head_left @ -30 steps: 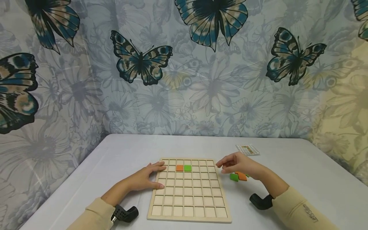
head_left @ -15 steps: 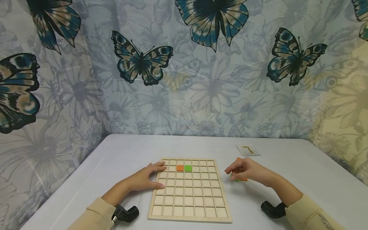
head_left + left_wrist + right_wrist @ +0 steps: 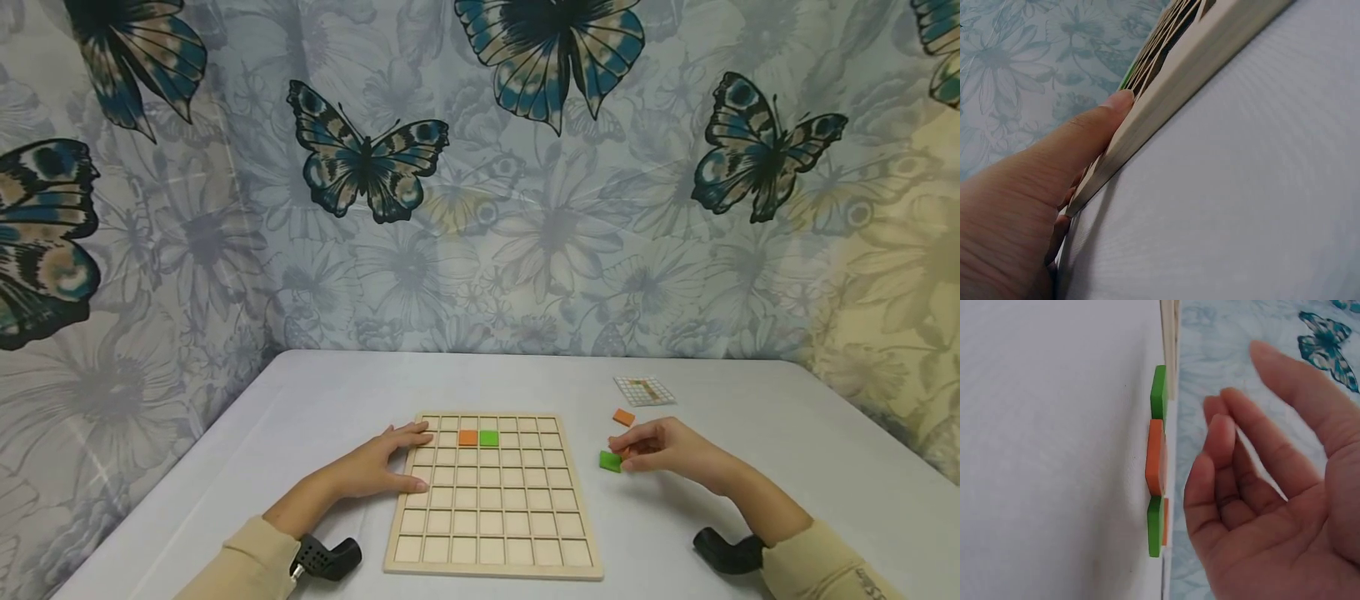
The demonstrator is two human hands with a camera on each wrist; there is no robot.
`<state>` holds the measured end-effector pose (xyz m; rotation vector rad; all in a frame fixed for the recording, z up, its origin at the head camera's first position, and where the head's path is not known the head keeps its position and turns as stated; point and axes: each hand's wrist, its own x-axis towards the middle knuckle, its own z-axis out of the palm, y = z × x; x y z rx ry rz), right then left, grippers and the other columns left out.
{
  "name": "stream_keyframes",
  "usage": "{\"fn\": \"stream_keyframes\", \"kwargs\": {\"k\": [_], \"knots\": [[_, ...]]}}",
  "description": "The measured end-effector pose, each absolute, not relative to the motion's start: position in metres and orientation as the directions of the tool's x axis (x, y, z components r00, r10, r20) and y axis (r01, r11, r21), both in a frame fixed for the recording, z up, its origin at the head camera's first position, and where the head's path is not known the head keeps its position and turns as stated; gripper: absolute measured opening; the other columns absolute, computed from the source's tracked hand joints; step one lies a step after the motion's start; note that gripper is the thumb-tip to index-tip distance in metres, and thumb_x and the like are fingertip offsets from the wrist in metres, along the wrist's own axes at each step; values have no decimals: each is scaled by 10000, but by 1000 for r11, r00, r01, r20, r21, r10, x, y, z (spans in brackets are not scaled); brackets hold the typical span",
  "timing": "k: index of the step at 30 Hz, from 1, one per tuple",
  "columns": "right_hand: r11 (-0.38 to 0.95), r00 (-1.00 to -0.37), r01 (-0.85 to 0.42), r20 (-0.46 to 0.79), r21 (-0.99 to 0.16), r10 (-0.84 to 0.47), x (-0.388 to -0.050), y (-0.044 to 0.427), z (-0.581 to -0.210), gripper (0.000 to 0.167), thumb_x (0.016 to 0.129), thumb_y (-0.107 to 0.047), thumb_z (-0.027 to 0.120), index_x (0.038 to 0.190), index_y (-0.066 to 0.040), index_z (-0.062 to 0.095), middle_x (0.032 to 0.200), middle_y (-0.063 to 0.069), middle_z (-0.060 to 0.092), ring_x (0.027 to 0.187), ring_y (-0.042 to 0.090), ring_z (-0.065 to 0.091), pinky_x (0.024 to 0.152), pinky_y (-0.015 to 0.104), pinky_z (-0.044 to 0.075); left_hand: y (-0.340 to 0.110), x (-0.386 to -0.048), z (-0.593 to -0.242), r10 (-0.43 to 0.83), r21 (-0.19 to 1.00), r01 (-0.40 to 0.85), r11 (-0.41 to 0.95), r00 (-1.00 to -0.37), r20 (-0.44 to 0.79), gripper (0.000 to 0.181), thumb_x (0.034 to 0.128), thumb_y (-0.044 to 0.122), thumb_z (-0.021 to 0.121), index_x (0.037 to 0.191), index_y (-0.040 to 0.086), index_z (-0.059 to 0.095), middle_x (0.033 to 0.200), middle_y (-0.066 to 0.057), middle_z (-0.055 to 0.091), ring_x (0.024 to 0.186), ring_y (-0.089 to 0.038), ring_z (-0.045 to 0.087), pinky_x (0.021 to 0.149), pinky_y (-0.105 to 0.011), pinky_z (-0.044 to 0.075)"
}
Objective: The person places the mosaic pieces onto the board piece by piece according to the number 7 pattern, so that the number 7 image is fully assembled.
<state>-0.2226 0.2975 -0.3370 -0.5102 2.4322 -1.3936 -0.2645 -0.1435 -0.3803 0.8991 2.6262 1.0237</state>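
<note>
My left hand (image 3: 381, 463) rests on the left edge of a wooden grid board (image 3: 480, 500), fingers and thumb spread on its frame; the left wrist view shows the thumb (image 3: 1094, 128) lying over the rim. An orange tile (image 3: 468, 438) and a green tile (image 3: 489, 438) sit side by side in the board's second row. Beyond the right edge my right hand (image 3: 671, 450) hovers over loose tiles, its fingers loosely bent and holding nothing. Beside its fingertips lies a green tile (image 3: 610, 461). In the right wrist view an orange tile (image 3: 1155, 456) lies between two green ones.
Another loose orange tile (image 3: 624, 417) lies behind the right hand. Farther back is a small card (image 3: 645, 391) printed with a coloured grid. A white cloth (image 3: 345, 383) covers the table, and a butterfly-patterned curtain (image 3: 555, 275) hangs behind it.
My right hand has moved right, away from the board's edge, to the loose tiles. The far orange tile, hidden at first, now shows. My left hand and the board have stayed put.
</note>
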Motion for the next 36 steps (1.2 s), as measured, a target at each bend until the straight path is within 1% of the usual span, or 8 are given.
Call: {"fn": "stream_keyframes", "kwargs": {"k": [5, 9, 12, 15, 22, 26, 33, 36], "knots": [[486, -904, -158, -71, -860, -420, -224, 304, -343, 444, 839, -183, 689, 1170, 96, 590, 1204, 232, 609, 968, 37, 642, 784, 178, 547, -143, -263, -378, 613, 667, 487, 564, -788, 58, 739, 765, 430, 732, 1374, 109, 464, 1529, -101, 278, 1439, -357, 117, 1181, -548, 23], [527, -923, -161, -62, -834, -381, -225, 308, -345, 434, 813, -210, 716, 1132, 71, 625, 1130, 190, 658, 910, 36, 645, 752, 171, 543, -143, -263, -378, 612, 664, 490, 565, -788, 61, 739, 765, 434, 731, 1373, 110, 465, 1529, -100, 278, 1439, -355, 121, 1181, -548, 26], [564, -935, -162, -57, -810, -350, -226, 310, -347, 431, 790, -227, 738, 1097, 60, 644, 1080, 167, 675, 859, 31, 630, 722, 172, 539, -143, -264, -379, 611, 665, 488, 565, -789, 60, 740, 763, 433, 733, 1373, 110, 466, 1528, -101, 278, 1438, -363, 113, 1180, -551, 28], [584, -942, -159, -55, -796, -331, -227, 312, -349, 434, 774, -238, 752, 1076, 57, 652, 1073, 164, 673, 837, 28, 614, 705, 179, 536, -143, -264, -380, 613, 665, 488, 566, -788, 57, 743, 764, 436, 732, 1375, 112, 463, 1530, -98, 276, 1439, -361, 109, 1180, -550, 26], [625, -950, -190, -18, -757, -311, -227, 313, -351, 389, 766, -199, 758, 1042, 59, 664, 1034, 154, 674, 764, 11, 569, 648, 174, 512, -143, -266, -380, 609, 660, 490, 569, -791, 61, 745, 759, 449, 732, 1375, 126, 466, 1530, -91, 277, 1439, -361, 109, 1177, -560, 27], [664, -955, -206, 0, -719, -296, -227, 312, -351, 365, 748, -193, 770, 1014, 38, 679, 1006, 128, 677, 742, 3, 545, 637, 165, 496, -143, -265, -380, 605, 657, 490, 573, -793, 63, 747, 756, 450, 734, 1373, 124, 468, 1528, -92, 281, 1438, -369, 107, 1174, -566, 30], [689, -937, -296, 61, -661, -344, -224, 308, -348, 288, 737, -113, 766, 970, 38, 688, 965, 129, 681, 737, -15, 525, 622, 167, 493, -143, -264, -379, 605, 659, 490, 571, -793, 65, 742, 755, 442, 737, 1369, 119, 472, 1529, -102, 275, 1435, -385, 94, 1170, -576, 28], [704, -936, -305, 67, -642, -345, -224, 307, -347, 267, 733, -86, 762, 960, 35, 690, 957, 125, 682, 739, -13, 531, 625, 164, 495, -143, -264, -378, 608, 661, 490, 569, -792, 64, 742, 760, 441, 733, 1374, 120, 467, 1532, -99, 270, 1437, -378, 94, 1172, -570, 25]]}}
